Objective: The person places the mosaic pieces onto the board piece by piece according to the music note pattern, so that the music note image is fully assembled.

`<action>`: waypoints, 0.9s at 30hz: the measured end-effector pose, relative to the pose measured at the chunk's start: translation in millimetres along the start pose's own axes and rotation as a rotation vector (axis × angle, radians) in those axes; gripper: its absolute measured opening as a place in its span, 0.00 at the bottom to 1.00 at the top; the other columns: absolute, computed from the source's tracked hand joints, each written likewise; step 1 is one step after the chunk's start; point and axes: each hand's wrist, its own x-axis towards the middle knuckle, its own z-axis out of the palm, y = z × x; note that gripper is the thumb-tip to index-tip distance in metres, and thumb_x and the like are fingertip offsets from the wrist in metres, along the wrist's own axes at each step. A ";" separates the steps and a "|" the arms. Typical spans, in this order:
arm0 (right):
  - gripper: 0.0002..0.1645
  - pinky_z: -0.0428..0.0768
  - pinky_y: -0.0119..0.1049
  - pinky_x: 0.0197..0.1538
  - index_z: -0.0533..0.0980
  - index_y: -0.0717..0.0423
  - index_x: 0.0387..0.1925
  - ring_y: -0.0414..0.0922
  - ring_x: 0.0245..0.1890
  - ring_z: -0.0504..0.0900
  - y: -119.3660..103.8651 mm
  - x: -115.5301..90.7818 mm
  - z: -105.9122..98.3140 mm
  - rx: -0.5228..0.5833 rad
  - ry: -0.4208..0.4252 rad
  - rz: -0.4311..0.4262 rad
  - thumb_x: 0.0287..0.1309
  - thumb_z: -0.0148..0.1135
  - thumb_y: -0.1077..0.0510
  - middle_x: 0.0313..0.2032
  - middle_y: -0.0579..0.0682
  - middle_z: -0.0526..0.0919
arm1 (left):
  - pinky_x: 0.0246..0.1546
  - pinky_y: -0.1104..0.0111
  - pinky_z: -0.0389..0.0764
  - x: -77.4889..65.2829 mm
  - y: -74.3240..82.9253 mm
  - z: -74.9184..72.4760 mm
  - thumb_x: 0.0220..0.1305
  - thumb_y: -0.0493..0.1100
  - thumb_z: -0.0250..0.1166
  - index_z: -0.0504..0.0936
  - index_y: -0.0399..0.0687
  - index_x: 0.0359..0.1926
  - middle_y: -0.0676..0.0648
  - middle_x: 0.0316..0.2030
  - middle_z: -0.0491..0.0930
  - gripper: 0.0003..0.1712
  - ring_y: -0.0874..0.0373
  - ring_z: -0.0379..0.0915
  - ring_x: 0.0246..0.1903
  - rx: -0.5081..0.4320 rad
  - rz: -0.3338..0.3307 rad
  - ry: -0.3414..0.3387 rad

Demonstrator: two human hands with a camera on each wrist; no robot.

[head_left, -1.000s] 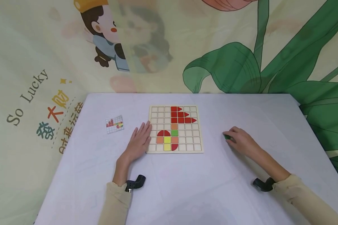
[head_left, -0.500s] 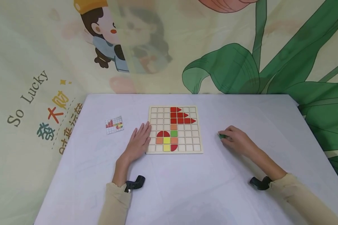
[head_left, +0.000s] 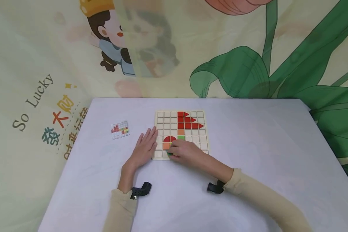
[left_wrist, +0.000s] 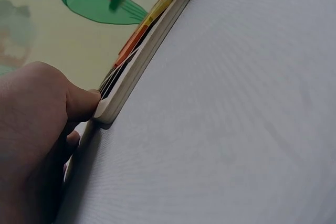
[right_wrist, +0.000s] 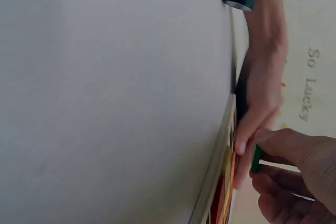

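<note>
A wooden grid board (head_left: pixel 160 126) lies on the table with flat coloured pieces in some cells. Stepped rows of red pieces (head_left: pixel 184 125) with pointed ends fill its far part. Below them come an orange square (head_left: pixel 181 132), a green square (head_left: pixel 181 137) and two red quarter-rounds (head_left: pixel 169 139) side by side. My left hand (head_left: pixel 141 149) lies with straight fingers along the board's left edge, thumb at the near corner. My right hand (head_left: pixel 188 152) pinches a small green piece (right_wrist: pixel 256 157) between thumb and fingers, close over the near rows. It hides several pieces there.
A small printed card (head_left: pixel 120 130) with a coloured grid pattern lies left of the board. A white cloth (head_left: pixel 264 138) covers the table, and a patterned curtain (head_left: pixel 168 87) hangs behind its far edge. Black wrist cameras (head_left: pixel 141 190) sit on both wrists.
My right hand has moved left from the table at the right to over the board, carrying the green piece. The left hand stays at the board's left edge.
</note>
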 end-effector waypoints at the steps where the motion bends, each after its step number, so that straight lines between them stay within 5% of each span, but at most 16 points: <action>1: 0.09 0.79 0.26 0.38 0.86 0.49 0.40 0.40 0.36 0.77 -2.9 4.8 2.7 -0.026 -0.020 -0.010 0.57 0.68 0.54 0.36 0.44 0.83 | 0.77 0.51 0.35 0.1 0.2 0.4 0.76 0.48 0.43 0.47 0.48 0.76 0.49 0.78 0.41 0.33 0.51 0.32 0.78 0.005 0.000 -0.001; 5: 0.05 0.77 0.27 0.36 0.85 0.49 0.35 0.41 0.34 0.75 -10.7 16.3 9.9 -0.153 -0.062 -0.045 0.58 0.67 0.55 0.34 0.44 0.82 | 0.77 0.50 0.35 0.0 1.4 0.4 0.76 0.48 0.43 0.47 0.47 0.76 0.49 0.78 0.42 0.33 0.50 0.32 0.78 0.011 0.005 -0.001; 10: 0.04 0.76 0.27 0.33 0.85 0.50 0.33 0.41 0.32 0.74 -14.0 19.9 15.2 -0.293 -0.015 -0.087 0.55 0.67 0.61 0.32 0.44 0.81 | 0.77 0.50 0.35 -0.2 1.7 -0.8 0.76 0.47 0.43 0.48 0.46 0.76 0.48 0.78 0.43 0.33 0.49 0.33 0.78 0.012 0.012 0.005; 17: 0.13 0.73 0.27 0.31 0.85 0.50 0.43 0.42 0.32 0.70 -14.2 11.4 13.7 -0.402 -0.059 -0.077 0.55 0.67 0.62 0.35 0.46 0.79 | 0.77 0.51 0.35 2.4 2.6 1.0 0.76 0.48 0.43 0.48 0.46 0.76 0.49 0.78 0.42 0.33 0.50 0.33 0.78 0.013 0.008 0.000; 21: 0.16 0.73 0.27 0.33 0.82 0.49 0.50 0.42 0.33 0.69 -12.3 4.4 12.6 -0.375 -0.087 -0.070 0.60 0.65 0.57 0.36 0.47 0.78 | 0.77 0.51 0.34 1.7 2.7 2.4 0.76 0.47 0.43 0.47 0.47 0.76 0.49 0.78 0.41 0.33 0.51 0.32 0.78 -0.001 0.001 -0.005; 27: 0.24 0.70 0.25 0.29 0.75 0.47 0.61 0.39 0.32 0.68 -4.8 -7.7 5.1 -0.117 -0.152 0.034 0.63 0.62 0.54 0.35 0.46 0.75 | 0.77 0.50 0.35 0.3 1.9 3.3 0.76 0.47 0.43 0.48 0.47 0.76 0.49 0.78 0.42 0.32 0.50 0.33 0.78 -0.010 -0.002 0.000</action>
